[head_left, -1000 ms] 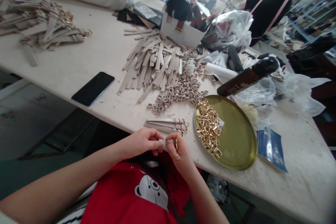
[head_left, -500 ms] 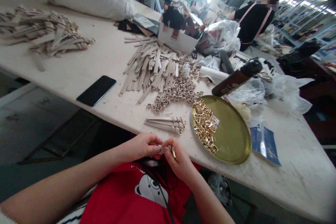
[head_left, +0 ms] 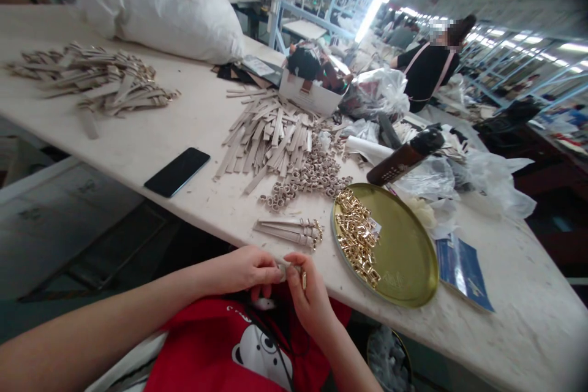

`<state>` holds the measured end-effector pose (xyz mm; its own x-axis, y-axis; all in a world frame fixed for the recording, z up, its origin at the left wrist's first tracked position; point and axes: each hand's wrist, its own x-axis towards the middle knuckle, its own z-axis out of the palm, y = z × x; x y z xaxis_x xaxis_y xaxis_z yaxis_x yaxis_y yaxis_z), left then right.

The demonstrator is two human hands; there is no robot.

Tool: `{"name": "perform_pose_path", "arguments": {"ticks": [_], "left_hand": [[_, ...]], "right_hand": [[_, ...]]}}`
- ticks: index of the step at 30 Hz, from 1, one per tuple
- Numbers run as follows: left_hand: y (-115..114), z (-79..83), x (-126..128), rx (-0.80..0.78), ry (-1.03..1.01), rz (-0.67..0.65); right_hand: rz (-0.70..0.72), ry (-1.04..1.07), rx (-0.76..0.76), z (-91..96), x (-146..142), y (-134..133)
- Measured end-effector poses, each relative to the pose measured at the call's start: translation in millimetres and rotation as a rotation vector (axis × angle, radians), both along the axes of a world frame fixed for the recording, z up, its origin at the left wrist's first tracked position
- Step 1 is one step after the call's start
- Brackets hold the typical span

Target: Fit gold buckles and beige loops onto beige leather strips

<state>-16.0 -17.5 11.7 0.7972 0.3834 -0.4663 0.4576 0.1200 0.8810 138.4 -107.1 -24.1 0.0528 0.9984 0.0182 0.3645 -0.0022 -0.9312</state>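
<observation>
My left hand [head_left: 248,269] and my right hand [head_left: 307,295] meet at the near table edge, both pinched on one short beige strap [head_left: 287,269] with a gold buckle [head_left: 304,280] at its right end. Just beyond lie a few finished straps with buckles [head_left: 289,231]. A round gold tray [head_left: 408,257] to the right holds a heap of gold buckles [head_left: 357,234]. Farther back sit a pile of small beige loops [head_left: 305,176] and a pile of plain beige straps [head_left: 266,138].
A black phone [head_left: 177,172] lies at the left near the table edge. Another strap heap [head_left: 98,78] and a white sack [head_left: 156,3] are at the far left. A dark bottle [head_left: 404,158], plastic bags, a box [head_left: 310,95] and a blue booklet [head_left: 462,269] crowd the right. Another person [head_left: 425,70] works beyond.
The view has tilted upward, so the table sits lower in the picture. Both hands stay pinched on the strap; the right fingers have shifted slightly around the buckle.
</observation>
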Motion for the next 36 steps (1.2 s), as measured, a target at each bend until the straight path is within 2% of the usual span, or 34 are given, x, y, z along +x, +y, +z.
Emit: {"name": "perform_pose_path", "arguments": {"ticks": [6, 10, 13, 16, 19, 21, 23, 26, 28, 30, 33, 36], "left_hand": [[2, 0.8, 7, 0.206, 0.009, -0.038], [7, 0.4, 21, 0.340, 0.005, -0.109], [26, -4.7, 35, 0.516, -0.003, -0.087], [64, -13.6, 42, 0.756, 0.053, 0.024], [109, -24.2, 32, 0.949, 0.273, 0.299], [132, -32.9, 18, 1.042, 0.448, 0.459], [144, -41.9, 5, 1.054, 0.543, 0.506], [144, -48.9, -9, 1.018, 0.552, 0.478], [137, -43.9, -16, 0.993, 0.491, 0.522], [127, -29.9, -23, 0.959, 0.372, 0.643], [106, 2.5, -34, 0.863, 0.173, 0.850], [85, 33.9, -43, 0.707, -0.006, 0.940]], "right_hand": [[0.025, 0.006, 0.006, -5.4, 1, 5], [-0.076, 0.069, -0.024, -9.0, 3, 11], [-0.174, -0.075, 0.029, -12.2, 17, 33], [-0.266, -0.315, 0.142, -19.4, 39, 69], [-0.333, -0.453, 0.202, -32.9, 57, 97], [-0.310, -0.494, 0.216, -43.4, 61, 102], [-0.254, -0.531, 0.220, -52.4, 60, 100], [-0.228, -0.602, 0.222, -59.3, 55, 93], [-0.254, -0.625, 0.236, -59.5, 53, 91], [-0.300, -0.635, 0.277, -55.9, 53, 89], [-0.383, -0.622, 0.377, -40.8, 53, 87], [-0.409, -0.526, 0.440, -13.3, 46, 80]]}}
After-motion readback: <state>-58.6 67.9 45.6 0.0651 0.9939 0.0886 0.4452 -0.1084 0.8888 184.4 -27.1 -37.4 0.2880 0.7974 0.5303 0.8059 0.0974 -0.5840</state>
